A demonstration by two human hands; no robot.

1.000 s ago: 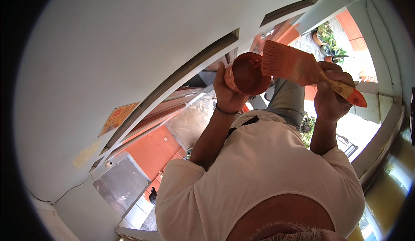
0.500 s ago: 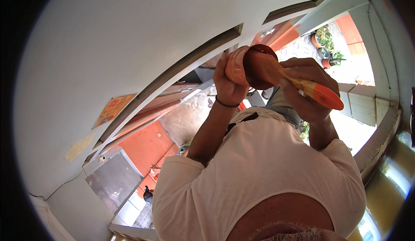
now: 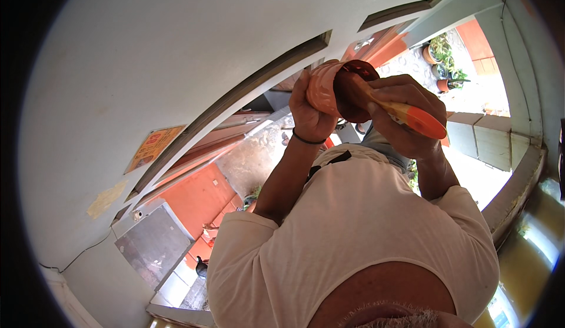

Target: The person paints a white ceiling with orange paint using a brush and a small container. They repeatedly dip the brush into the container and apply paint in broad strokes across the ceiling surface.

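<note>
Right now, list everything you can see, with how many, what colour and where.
Paint container: one, orange, tilted in the left hand
Paintbrush: one, orange and yellow handle, right hand, its head in the container
White wall: one, upper left
Poster: one, yellow-orange, left, on that wall
Dark strips: two, brownish, upper middle
Potted plants: at least three, green, upper right
Orange wall: one, lower left
Grey panel: one, lower left
Other small items: too indistinct to count
Shirt: one, white, lower middle
Wristband: one, black, left wrist
Hands: two, left, right, centre

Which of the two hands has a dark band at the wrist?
The left hand wears the band and holds the orange container; the right hand, gripping the brush, wears none.
</note>
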